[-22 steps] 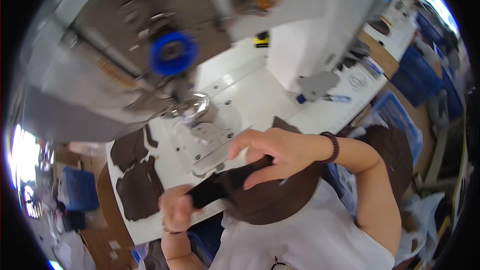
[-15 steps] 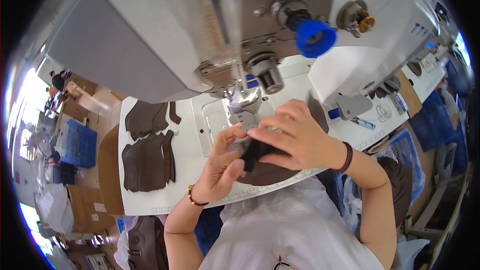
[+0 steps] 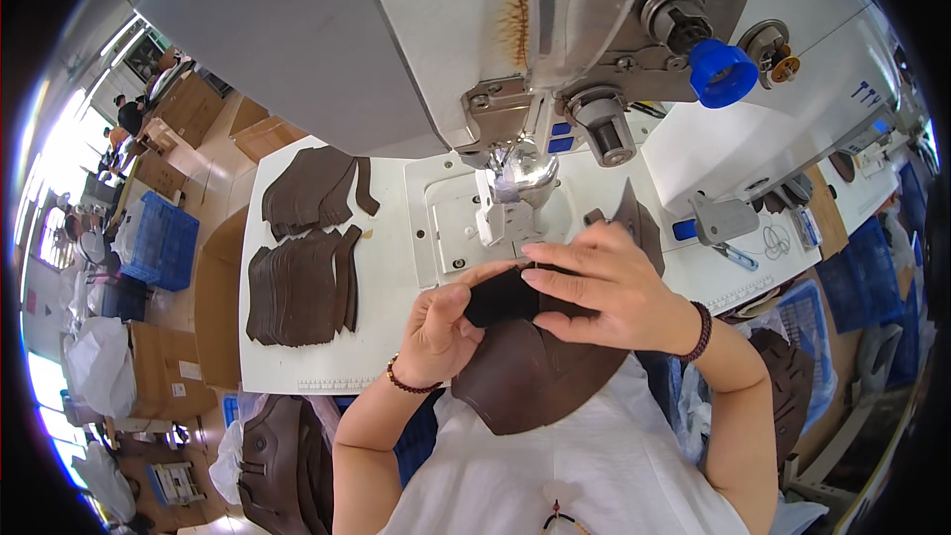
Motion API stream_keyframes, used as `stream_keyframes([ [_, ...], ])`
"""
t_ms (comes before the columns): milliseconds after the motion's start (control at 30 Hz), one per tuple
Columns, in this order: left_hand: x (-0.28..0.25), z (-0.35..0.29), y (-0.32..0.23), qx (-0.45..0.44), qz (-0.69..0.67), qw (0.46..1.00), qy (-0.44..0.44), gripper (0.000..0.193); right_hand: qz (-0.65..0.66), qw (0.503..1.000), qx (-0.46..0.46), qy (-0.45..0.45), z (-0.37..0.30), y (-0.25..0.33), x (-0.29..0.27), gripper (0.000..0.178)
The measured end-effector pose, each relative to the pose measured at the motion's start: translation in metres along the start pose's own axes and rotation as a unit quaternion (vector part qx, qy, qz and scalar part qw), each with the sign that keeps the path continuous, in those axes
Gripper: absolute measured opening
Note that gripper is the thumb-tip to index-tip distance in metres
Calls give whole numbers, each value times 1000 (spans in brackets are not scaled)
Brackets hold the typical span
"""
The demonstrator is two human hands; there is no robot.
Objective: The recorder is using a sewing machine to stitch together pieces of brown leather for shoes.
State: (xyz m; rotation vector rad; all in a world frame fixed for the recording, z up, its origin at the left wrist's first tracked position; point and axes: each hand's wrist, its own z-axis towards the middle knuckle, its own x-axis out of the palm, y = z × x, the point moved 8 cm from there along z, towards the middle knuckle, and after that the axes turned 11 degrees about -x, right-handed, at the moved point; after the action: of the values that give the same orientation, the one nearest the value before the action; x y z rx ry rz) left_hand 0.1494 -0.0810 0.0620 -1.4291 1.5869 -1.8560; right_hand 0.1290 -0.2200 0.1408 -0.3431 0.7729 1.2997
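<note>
Between both hands, just in front of the sewing machine's presser area (image 3: pixel 507 208), is a dark brown leather-like panel (image 3: pixel 525 381). Its lower part hangs over the table's front edge against my white clothing. A black strip or underside (image 3: pixel 501 299) shows along its upper edge. My left hand (image 3: pixel 436 332) pinches the left end of this black part between thumb and fingers. My right hand (image 3: pixel 619 287) grips the right side, fingers on top and thumb below. More brown material (image 3: pixel 644 228) shows beyond my right hand; whether it joins the held panel is hidden.
Two stacks of brown cut pieces, one farther (image 3: pixel 307 188) and one nearer (image 3: pixel 297 287), lie on the white table (image 3: pixel 386 322) at left. The machine head (image 3: pixel 436 30) hangs over the far side. A light-blue cutter (image 3: pixel 735 256) lies at right. Blue crates (image 3: pixel 158 243) and cartons stand around.
Both hands have drawn apart slightly, and the black part is spread wider between them. The brown panel has come nearer to me, over the table edge. The whole view has shifted.
</note>
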Motion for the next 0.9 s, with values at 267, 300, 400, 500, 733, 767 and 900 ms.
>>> stream_keyframes([
  [267,13,2,20,-11,-141,984,104,46,144,982,122,15,8,8,-13,40],
  [300,19,3,14,10,-94,989,110,48,142,982,125,15,7,9,-16,40],
  [400,22,1,14,27,-7,993,115,52,132,985,98,52,6,15,-17,39],
  [500,26,-2,18,15,44,993,108,50,49,994,29,91,8,27,-18,38],
  [733,35,-6,34,-109,53,982,145,73,-172,965,-121,160,6,42,-7,23],
  [767,39,-7,34,-110,52,982,145,73,-162,963,-122,179,5,41,-6,22],
  [900,39,-2,31,-67,-29,994,78,81,-202,961,-161,98,9,48,-10,20],
])
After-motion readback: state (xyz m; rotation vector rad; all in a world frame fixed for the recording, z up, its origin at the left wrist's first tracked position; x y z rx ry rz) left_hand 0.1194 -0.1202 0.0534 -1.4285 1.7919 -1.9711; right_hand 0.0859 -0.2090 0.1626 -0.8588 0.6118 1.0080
